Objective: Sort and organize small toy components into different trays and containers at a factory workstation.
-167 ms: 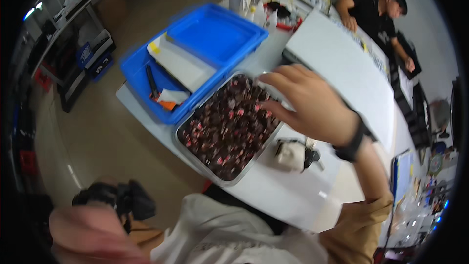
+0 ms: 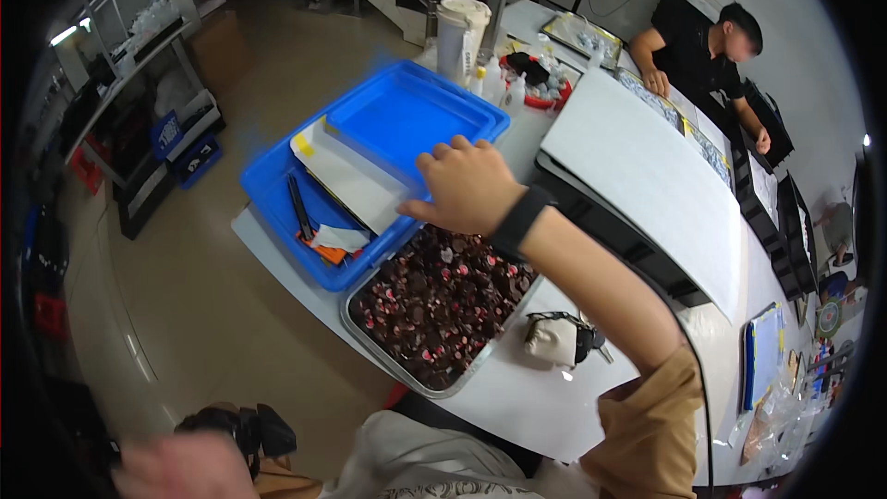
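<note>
My right hand (image 2: pixel 467 185), with a dark band on the wrist, reaches palm down over the near side of the blue trays. Its fingers are bent and apart, thumb out, and nothing shows in them. Beneath and nearer lies a clear shallow container (image 2: pixel 362 337) filled with small dark pieces (image 2: pixel 439 296), some with pink and red bits. A large blue tray (image 2: pixel 261 187) adjoins it, with a shallower blue tray (image 2: pixel 407 115) at its far end. My left hand (image 2: pixel 185 467) is at the lower left, off the table, its fingers smeared by motion.
A white board (image 2: pixel 356 176), a black pen-like tool (image 2: pixel 299 206) and an orange item (image 2: pixel 328 251) lie in the large tray. Right of the container sits a white pouch (image 2: pixel 552 342) with black parts. A white-topped box (image 2: pixel 647 180) stands beyond; a co-worker (image 2: pixel 702 55) sits far right.
My right hand has moved left and away from me, from the dark pieces' right edge to the blue trays. My left hand has shifted lower. The whole view has tilted.
</note>
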Tool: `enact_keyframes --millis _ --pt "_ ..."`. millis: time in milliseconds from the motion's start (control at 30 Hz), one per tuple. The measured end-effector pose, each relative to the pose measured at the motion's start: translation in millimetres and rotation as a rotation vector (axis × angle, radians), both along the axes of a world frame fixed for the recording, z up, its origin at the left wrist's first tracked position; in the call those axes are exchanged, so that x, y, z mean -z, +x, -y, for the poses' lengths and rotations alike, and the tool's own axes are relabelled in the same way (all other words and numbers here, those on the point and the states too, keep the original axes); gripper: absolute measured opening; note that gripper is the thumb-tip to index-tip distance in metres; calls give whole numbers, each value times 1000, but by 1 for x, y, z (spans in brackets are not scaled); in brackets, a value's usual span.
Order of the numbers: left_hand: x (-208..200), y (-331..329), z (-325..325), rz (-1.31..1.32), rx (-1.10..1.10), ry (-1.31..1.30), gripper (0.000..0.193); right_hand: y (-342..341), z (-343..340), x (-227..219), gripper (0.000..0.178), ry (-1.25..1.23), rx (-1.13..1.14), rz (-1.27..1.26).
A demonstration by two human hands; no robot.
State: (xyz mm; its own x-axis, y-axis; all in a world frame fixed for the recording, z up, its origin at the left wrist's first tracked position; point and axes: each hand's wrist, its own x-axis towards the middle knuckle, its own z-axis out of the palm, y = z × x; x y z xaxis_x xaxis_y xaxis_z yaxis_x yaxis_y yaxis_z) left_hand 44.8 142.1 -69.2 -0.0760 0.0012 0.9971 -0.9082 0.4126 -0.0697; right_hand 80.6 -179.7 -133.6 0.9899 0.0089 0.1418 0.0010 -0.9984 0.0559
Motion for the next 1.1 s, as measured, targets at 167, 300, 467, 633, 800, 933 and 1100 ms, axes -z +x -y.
enact_keyframes --millis 167,300,467,633,800,933,1100 --pt "31 103 78 -1293 248 707 55 48 3 46 21 -127 105 -63" --pt "87 176 108 -1871 349 894 61 48 16 46 15 -39 116 231" --pt "115 197 127 -1960 324 942 58 37 20 39 15 130 42 461" --pt "118 197 129 -1903 294 939 31 23 25 28 17 143 -32 605" --pt "131 201 144 -1986 322 893 29 -75 26 -25 18 61 -127 628" --pt "130 224 112 -1913 549 875 40 -216 18 -54 25 239 34 591" --pt "132 239 127 -1970 478 956 60 -361 -2 -31 16 397 496 600"
